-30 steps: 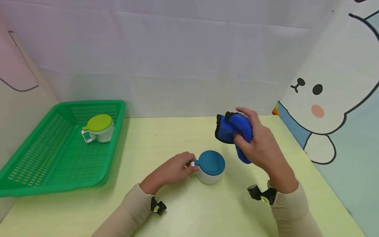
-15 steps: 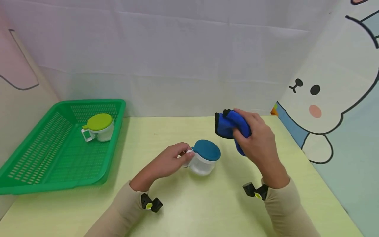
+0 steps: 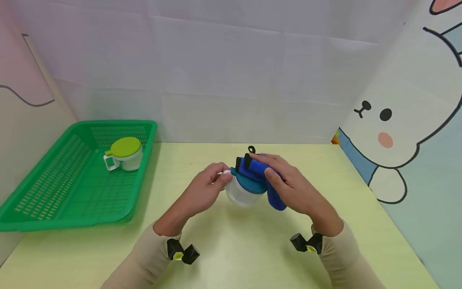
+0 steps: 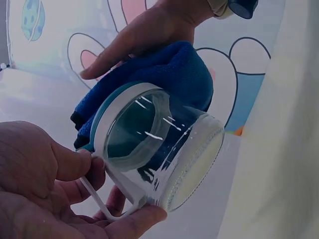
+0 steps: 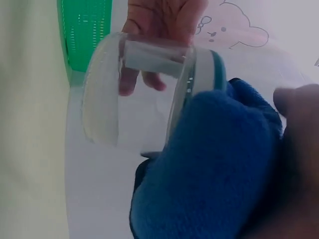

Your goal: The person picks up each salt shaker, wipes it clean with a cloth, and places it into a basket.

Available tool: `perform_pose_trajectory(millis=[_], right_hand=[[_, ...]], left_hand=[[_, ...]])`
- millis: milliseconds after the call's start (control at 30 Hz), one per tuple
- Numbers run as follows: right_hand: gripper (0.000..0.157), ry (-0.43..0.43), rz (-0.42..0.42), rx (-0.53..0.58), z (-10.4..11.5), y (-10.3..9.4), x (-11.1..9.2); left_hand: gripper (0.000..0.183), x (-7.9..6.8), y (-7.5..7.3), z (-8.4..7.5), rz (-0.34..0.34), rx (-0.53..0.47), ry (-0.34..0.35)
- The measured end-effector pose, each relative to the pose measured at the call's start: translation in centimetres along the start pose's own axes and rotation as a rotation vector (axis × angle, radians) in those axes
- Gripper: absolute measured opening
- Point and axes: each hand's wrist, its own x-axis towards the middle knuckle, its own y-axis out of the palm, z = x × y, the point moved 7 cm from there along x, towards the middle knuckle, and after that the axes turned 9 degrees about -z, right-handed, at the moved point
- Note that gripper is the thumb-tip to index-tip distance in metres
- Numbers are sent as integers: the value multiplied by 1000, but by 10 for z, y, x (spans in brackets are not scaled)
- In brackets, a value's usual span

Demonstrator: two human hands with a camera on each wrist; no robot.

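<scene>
My left hand (image 3: 203, 188) grips the white handle (image 4: 133, 193) of a clear jar (image 3: 242, 196) with a teal lid (image 3: 251, 185). The jar is lifted off the table and tilted, its lid leaning toward the right hand. A folded blue cloth (image 3: 276, 197) with black edging lies against the lid, held by my right hand (image 3: 294, 186) between thumb and fingers. In the left wrist view the cloth (image 4: 169, 69) covers the lid's far side. The right wrist view shows the cloth bunched in front of the lid, hiding part of it.
On the left stands a green perforated basket (image 3: 101, 196). Inside it sits a similar jar with a lime-green lid (image 3: 126, 147) and a white handle. Both are on a pale yellow table (image 3: 216, 257), with a white wall sheet (image 3: 223, 72) behind.
The left hand has raised the jar off the table and tilted it. The right hand has moved left with the cloth, which has come from beside the jar onto its lid.
</scene>
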Motion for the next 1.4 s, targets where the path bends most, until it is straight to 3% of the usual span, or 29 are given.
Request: perform_pose_trajectory(millis=[100, 233, 333, 467, 567, 700, 800, 1033, 1267, 1400], right_hand=[[44, -17, -4, -70, 4, 5, -1], [48, -139, -93, -200, 21, 3, -6], [50, -224, -159, -213, 29, -3, -13], [51, -245, -256, -112, 22, -12, -21], [51, -196, -347, 45, 11, -14, -21], [48, -101, -431, 275, 4, -11, -9], [45, -82, -498, 341, 11, -7, -3], [55, -367, -704, 118, 41, 15, -17], [47, -216, -645, 298, 24, 17, -2], [51, -324, -712, 162, 36, 24, -13]], left_hand=[[15, 2, 1, 4, 6, -38, -38], [17, 3, 0, 4, 20, -103, -56], [18, 4, -6, -3, 14, -142, -42], [19, 3, -20, -13, -21, -202, -20], [21, 1, -25, -18, -17, -263, -10], [19, -5, -18, -18, 38, -334, -33], [16, -9, -14, -17, 1, -352, -62], [19, -15, -29, -20, -222, -268, -53], [17, -18, -36, -24, -264, -161, -26], [16, -14, -34, -32, -280, -141, 37]])
